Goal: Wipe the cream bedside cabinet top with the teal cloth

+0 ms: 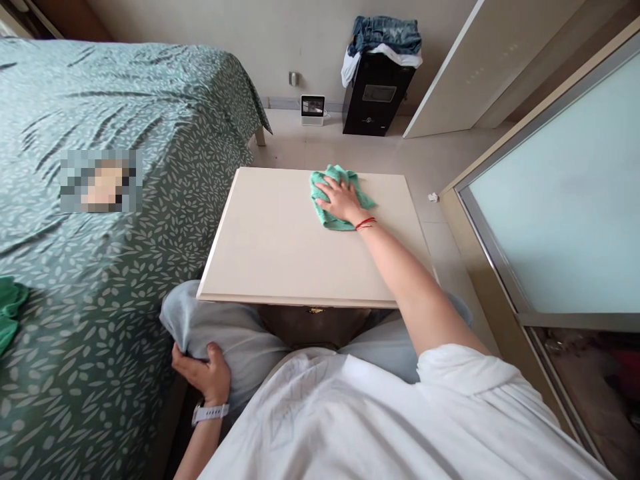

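Note:
My right hand lies on a crumpled green cloth, its fingers spread and pressing the cloth down. A red string bracelet is round that wrist. Under the cloth is the smooth, cream-coloured rectangular top of a small cabinet between my knees; the cloth sits towards its far edge, right of the middle. My left hand is apart from the cabinet and rests against the side of my left knee, thumb and fingers apart, holding nothing. Its wrist carries a watch with a pale band.
On the left stands a bed with a green leaf-patterned sheet and a green fabric piece. Ahead are a small screen device and a black cabinet topped with folded jeans. A sliding glass door borders the right.

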The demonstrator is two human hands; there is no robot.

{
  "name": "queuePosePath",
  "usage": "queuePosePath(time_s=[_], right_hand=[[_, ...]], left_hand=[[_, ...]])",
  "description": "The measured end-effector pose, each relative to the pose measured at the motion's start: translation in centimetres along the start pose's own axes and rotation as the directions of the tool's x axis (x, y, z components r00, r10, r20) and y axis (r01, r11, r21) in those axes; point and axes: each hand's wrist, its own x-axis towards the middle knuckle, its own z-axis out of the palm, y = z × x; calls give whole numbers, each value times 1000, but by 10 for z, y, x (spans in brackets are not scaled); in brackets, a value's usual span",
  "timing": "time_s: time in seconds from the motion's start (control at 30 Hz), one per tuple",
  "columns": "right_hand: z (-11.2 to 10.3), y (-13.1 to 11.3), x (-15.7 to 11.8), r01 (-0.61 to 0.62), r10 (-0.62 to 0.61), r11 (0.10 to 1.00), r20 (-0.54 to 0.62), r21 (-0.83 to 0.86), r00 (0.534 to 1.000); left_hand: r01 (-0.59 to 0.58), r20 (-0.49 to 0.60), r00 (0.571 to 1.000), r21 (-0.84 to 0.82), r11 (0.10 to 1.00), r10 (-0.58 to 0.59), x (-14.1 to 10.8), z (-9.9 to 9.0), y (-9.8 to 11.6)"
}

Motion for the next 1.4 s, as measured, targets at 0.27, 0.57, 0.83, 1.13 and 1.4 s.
queuePosePath(time_s=[0.27,0.57,0.83,1.13,1.4], right_hand=[[-6,77,-62,-530,513,847,-196,-43,836],[7,52,-96,-658,631,752,-250,-34,735],[8,-39,-60,-470,462,882,-139,-31,876],[20,-166,-6,-124,125,991,-19,54,992],[33,-234,6,248,-251,967,63,58,966]], left_hand=[[-33,-5,999,-12,999,33,1,1,-1],[-39,-13,999,-13,999,38,5,4,-8],[-54,-18,998,33,998,55,2,4,-6],[-55,-44,998,-4,998,55,-2,5,-9],[-76,-44,996,2,997,76,0,6,-11]])
